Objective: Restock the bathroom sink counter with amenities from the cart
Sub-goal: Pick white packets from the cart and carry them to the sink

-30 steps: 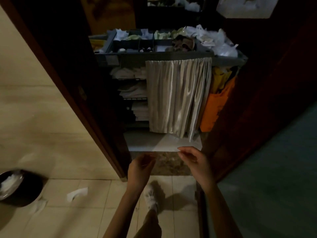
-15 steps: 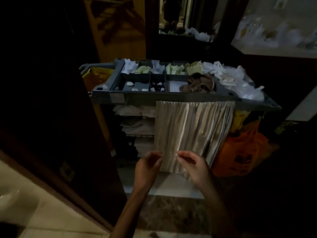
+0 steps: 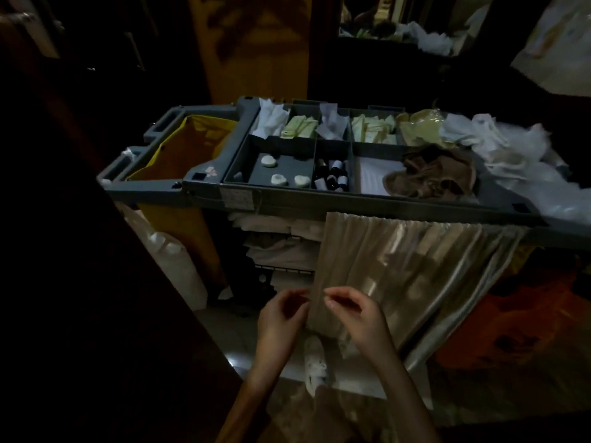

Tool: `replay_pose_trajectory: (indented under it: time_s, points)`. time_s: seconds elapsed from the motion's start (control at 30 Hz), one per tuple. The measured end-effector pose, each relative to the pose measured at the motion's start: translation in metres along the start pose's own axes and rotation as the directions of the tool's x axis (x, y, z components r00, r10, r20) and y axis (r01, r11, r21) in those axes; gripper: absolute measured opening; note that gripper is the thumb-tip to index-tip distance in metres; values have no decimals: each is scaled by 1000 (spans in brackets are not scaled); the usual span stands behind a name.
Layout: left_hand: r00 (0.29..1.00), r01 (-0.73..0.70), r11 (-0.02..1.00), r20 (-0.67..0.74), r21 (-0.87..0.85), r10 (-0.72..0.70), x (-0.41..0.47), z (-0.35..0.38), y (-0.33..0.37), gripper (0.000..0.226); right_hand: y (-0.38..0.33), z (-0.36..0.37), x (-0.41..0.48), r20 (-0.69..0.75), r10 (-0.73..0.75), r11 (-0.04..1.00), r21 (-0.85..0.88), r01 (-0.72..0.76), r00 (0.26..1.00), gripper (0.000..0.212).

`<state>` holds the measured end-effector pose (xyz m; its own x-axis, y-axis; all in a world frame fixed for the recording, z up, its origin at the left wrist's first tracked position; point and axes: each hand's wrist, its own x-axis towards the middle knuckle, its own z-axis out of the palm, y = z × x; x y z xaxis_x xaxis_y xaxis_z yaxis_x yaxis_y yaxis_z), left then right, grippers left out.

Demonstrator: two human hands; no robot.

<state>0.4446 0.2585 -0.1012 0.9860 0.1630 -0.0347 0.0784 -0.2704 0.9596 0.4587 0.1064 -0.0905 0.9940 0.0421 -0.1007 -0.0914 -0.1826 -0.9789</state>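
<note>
Hands: left hand (image 3: 281, 318), right hand (image 3: 355, 318) empty, below cart (image 3: 319, 195) tray.

Cart (image 3: 204, 190) ahead of me, its top tray split into compartments, small soaps (image 3: 277, 179) in the near-left one, little bottles (image 3: 331, 175) just right of them, crumpled cloth (image 3: 431, 177) further right, bag (image 3: 192, 145) at cart's left end, curtain (image 3: 399, 266) hanging below tray, folded linens (image 3: 281, 238) on shelves left of curtain, my hands low before it

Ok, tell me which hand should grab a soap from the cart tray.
Left, probably. The round soaps lie in the tray's left front compartment, on the left hand's side; the right hand would have to cross over. Both hands look empty.
</note>
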Motion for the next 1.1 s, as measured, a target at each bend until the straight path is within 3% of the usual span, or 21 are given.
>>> replay_pose_trajectory:
  time_s: [0.3,0.53,0.67,0.87,1.1]
  points:
    - [995,-102,993,-14,52,103,169,16,44,24,-41,-6,178,97,-35,999,-9,36,995,15]
    - [992,6,995,-125,103,7,261,20,66,22,-66,-6,306,90,-129,981,-131,140,988,12]
    - [984,17,990,-175,142,8,280,3,74,23,-71,3,338,162,-271,898,-314,309,949,9]
    - [958,80,989,-285,122,-42,316,-14,57,20,-71,24,370,189,-196,939,-248,240,962,6]
    - [935,82,996,-348,34,-65,365,-26,45,17,-84,47,407,135,-235,934,-242,262,963,8]
